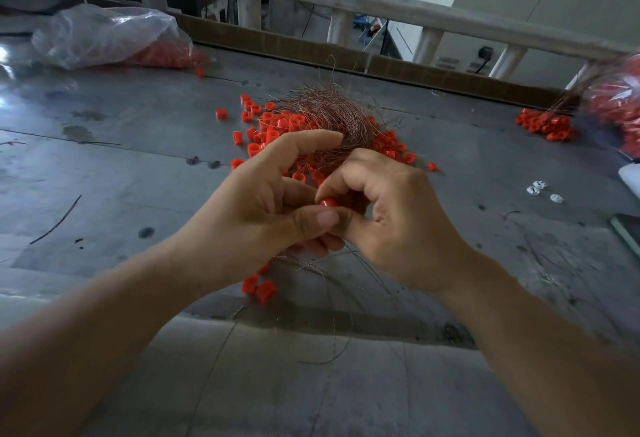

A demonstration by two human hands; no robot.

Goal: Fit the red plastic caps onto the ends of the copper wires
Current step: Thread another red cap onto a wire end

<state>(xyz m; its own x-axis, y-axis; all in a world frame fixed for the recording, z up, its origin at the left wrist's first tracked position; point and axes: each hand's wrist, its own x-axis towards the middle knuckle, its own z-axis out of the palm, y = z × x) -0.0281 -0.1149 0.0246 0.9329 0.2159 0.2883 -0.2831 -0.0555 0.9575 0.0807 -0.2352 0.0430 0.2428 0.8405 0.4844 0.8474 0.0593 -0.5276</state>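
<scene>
My left hand [266,201] and my right hand [388,218] meet over the grey table [121,166]. Between their fingertips sits one red plastic cap [328,202], pinched by my right thumb and forefinger, with my left thumb pressed just below it. Thin copper wire [332,298] trails down from both hands toward the table's near edge. Which hand pinches the wire is hidden by the fingers. Behind the hands lies a tangled bundle of copper wires [329,114] on a scatter of loose red caps [266,124].
A clear plastic bag of red caps [114,38] lies at the back left. Another bag with caps and wires [616,107] spills at the right edge. Two red caps [259,287] sit under my left wrist. Small white pieces [540,190] lie at the right. A railing [346,0] runs behind the table.
</scene>
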